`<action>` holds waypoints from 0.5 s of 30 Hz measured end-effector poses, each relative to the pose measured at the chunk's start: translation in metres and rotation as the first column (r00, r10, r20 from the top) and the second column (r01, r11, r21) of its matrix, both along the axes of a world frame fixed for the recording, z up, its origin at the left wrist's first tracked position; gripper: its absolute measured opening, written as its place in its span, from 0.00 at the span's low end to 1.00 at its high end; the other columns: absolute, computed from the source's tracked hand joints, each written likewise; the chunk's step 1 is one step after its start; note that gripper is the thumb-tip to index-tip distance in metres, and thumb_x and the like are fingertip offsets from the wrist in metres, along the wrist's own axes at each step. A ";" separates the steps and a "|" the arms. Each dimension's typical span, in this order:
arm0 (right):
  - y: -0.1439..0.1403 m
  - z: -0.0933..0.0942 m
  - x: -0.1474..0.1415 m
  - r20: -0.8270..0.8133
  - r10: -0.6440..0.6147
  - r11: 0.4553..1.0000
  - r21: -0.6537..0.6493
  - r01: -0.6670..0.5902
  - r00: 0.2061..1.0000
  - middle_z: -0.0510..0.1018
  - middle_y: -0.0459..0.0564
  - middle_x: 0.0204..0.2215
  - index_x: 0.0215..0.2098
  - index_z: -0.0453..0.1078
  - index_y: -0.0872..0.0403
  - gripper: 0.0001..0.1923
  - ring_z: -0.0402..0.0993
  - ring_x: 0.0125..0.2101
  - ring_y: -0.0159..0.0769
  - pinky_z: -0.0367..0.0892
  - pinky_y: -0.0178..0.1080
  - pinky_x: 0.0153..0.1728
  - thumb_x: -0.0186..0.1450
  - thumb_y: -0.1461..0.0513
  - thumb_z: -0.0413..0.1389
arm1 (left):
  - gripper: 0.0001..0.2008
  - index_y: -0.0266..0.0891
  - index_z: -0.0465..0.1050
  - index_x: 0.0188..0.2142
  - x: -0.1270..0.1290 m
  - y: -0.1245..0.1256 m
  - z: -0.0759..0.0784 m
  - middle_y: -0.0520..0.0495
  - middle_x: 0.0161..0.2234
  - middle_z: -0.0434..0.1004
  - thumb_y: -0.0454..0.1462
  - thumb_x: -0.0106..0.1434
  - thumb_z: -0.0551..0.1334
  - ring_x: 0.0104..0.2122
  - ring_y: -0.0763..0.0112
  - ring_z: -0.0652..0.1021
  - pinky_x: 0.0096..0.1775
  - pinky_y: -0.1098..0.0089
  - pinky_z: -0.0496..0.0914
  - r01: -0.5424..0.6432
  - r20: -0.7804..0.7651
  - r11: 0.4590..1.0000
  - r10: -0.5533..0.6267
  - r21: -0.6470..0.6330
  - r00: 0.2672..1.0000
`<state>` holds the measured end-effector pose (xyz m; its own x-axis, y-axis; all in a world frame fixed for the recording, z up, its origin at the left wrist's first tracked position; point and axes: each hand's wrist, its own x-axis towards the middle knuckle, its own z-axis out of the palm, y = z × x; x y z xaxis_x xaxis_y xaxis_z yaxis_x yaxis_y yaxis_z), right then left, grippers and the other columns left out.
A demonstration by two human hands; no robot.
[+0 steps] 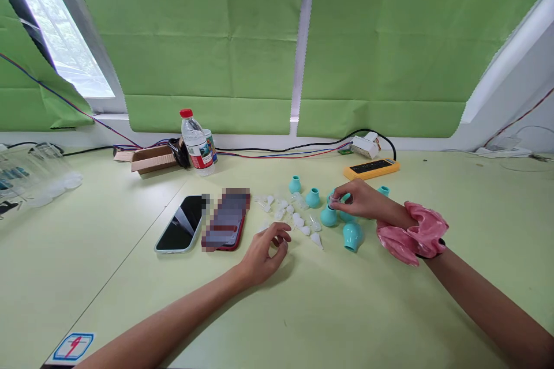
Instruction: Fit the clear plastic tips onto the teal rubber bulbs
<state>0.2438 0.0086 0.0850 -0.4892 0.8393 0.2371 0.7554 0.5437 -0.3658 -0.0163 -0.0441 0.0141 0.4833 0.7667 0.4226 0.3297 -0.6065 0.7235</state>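
Note:
My right hand (pixel 357 199), with a pink scrunchie (pixel 413 233) at its wrist, pinches a small translucent piece (pixel 333 202) just above the mouth of a turquoise vase-shaped piece (pixel 329 217). Whether the two touch is hard to see. Several similar turquoise pieces stand around it; one lies on its side (pixel 352 236) nearer me, and others are partly behind my right hand. My left hand (pixel 266 251) rests by the table with fingers loosely bent and apart, holding nothing. Just beyond its fingertips lie scattered white caps (pixel 298 219) and clear plastic pieces (pixel 314 222).
Two phones, one black-screened (pixel 182 225) and one red-edged (pixel 227 222), lie left of the pieces. Behind them are a water bottle (pixel 199 147) and an open cardboard box (pixel 156 159). A yellow power strip (pixel 372 169) sits at the back right, with cables along the wall.

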 end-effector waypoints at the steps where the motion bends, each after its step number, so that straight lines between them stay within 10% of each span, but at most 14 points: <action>1: 0.000 0.000 0.000 -0.002 0.001 1.000 -0.002 -0.001 1.000 0.75 0.47 0.20 0.22 0.71 0.56 0.09 0.68 0.21 0.31 0.62 0.32 0.23 0.54 0.60 0.53 | 0.10 0.39 0.57 0.40 0.000 0.000 0.000 0.48 0.32 0.70 0.32 0.57 0.50 0.30 0.74 0.70 0.34 0.70 0.66 -0.001 -0.002 1.000 0.001 -0.001 1.000; 15: -0.002 0.002 -0.002 0.037 0.037 0.999 -0.032 -0.035 0.999 0.75 0.48 0.21 0.20 0.69 0.57 0.08 0.67 0.21 0.29 0.60 0.30 0.21 0.53 0.62 0.52 | 0.10 0.39 0.56 0.41 -0.001 0.001 -0.001 0.49 0.31 0.70 0.32 0.58 0.49 0.30 0.74 0.70 0.34 0.71 0.65 0.002 -0.028 1.000 -0.002 0.016 1.000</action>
<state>0.2421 0.0064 0.0873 -0.5275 0.8276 0.1918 0.7492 0.5596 -0.3543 -0.0170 -0.0429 0.0131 0.4967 0.7587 0.4214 0.3483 -0.6190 0.7039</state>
